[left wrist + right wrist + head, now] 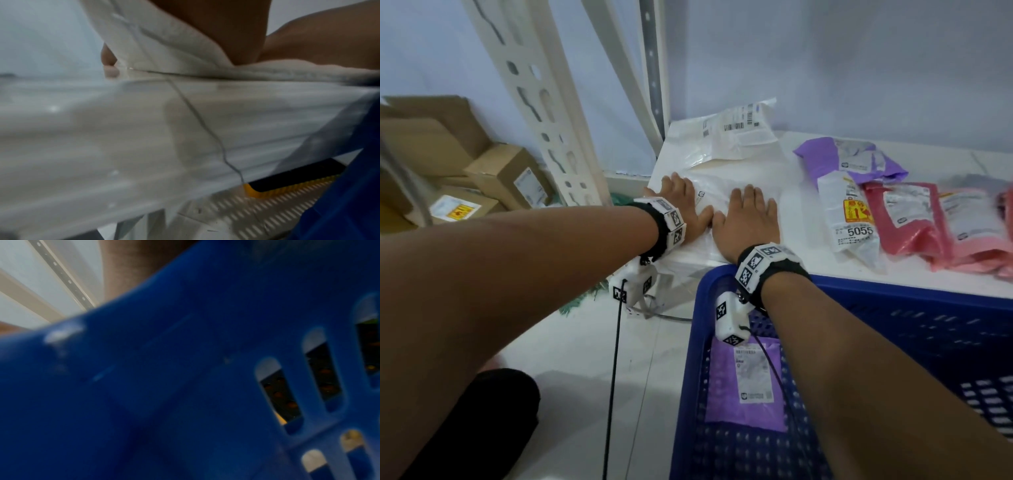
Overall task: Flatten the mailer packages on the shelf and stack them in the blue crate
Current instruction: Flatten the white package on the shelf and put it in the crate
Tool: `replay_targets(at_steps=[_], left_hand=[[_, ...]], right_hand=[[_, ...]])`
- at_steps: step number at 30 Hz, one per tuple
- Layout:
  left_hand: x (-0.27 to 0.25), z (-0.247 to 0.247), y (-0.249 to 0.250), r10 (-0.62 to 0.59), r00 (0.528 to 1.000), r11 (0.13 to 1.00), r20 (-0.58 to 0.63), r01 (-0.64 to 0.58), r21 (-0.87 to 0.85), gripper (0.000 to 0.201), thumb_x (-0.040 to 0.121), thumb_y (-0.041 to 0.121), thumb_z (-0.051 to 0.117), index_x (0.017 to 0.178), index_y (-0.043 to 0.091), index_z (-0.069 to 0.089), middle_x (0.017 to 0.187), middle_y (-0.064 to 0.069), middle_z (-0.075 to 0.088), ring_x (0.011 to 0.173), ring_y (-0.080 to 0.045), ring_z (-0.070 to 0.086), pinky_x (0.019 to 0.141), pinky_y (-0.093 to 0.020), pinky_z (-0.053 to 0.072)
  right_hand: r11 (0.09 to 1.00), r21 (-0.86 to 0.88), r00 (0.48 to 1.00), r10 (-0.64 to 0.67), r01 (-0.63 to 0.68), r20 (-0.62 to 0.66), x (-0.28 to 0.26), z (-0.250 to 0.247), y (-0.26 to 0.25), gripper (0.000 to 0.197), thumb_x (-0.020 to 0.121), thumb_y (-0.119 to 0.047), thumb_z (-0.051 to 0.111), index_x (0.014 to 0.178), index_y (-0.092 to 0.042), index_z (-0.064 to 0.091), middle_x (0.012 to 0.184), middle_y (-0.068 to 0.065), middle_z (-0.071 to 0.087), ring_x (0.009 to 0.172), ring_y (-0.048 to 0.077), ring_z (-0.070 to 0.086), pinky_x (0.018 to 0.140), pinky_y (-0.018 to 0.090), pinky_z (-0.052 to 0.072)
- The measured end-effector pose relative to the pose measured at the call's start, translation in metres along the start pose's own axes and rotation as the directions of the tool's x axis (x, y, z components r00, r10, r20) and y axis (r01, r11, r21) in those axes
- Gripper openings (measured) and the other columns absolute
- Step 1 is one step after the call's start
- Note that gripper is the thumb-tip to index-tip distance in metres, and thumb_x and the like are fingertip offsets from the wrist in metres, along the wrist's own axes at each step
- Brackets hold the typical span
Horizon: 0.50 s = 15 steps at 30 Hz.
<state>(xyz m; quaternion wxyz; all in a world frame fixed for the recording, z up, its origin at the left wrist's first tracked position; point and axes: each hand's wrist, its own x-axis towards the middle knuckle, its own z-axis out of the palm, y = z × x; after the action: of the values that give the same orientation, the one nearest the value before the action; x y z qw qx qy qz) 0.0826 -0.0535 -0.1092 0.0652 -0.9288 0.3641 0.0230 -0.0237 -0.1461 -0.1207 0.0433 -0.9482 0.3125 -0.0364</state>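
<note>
I press my left hand and right hand, both flat, on the white mailer. Next I lift it into the blue crate.

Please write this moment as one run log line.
left hand, right hand: pressing white mailer flat | blue crate: one purple mailer

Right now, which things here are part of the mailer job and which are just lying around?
Job: white mailer under left hand and right hand; purple mailer; pink mailers; blue crate.
Lying about: cardboard boxes; black cable.
</note>
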Motion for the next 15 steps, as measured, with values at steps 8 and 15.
replay_targets(at_steps=[8,15], left_hand=[[0.013,-0.005,0.011,0.046,0.997,0.991,0.065,-0.053,0.123,0.076,0.099,0.055,0.022,0.151,-0.001,0.024,0.155,-0.029,0.025,0.140,-0.044,0.031,0.112,-0.058,0.030],[0.006,-0.006,0.014,-0.030,1.000,0.997,0.001,0.030,0.070,0.085,0.095,0.059,0.020,0.153,-0.002,0.016,0.159,-0.027,0.017,0.146,-0.043,0.020,0.117,-0.062,0.015]], right_hand=[[1.000,0.017,1.000,-0.007,0.007,-0.006,-0.001,0.002,0.001,0.066,0.098,-0.042,0.024,0.155,-0.009,0.021,0.163,0.016,0.016,0.151,0.030,0.011,0.122,0.050,0.006],[1.000,0.022,0.999,-0.023,0.022,0.029,0.001,-0.002,0.006,0.067,0.098,-0.041,0.025,0.156,-0.009,0.018,0.164,0.015,0.013,0.152,0.028,0.008,0.123,0.049,0.004]])
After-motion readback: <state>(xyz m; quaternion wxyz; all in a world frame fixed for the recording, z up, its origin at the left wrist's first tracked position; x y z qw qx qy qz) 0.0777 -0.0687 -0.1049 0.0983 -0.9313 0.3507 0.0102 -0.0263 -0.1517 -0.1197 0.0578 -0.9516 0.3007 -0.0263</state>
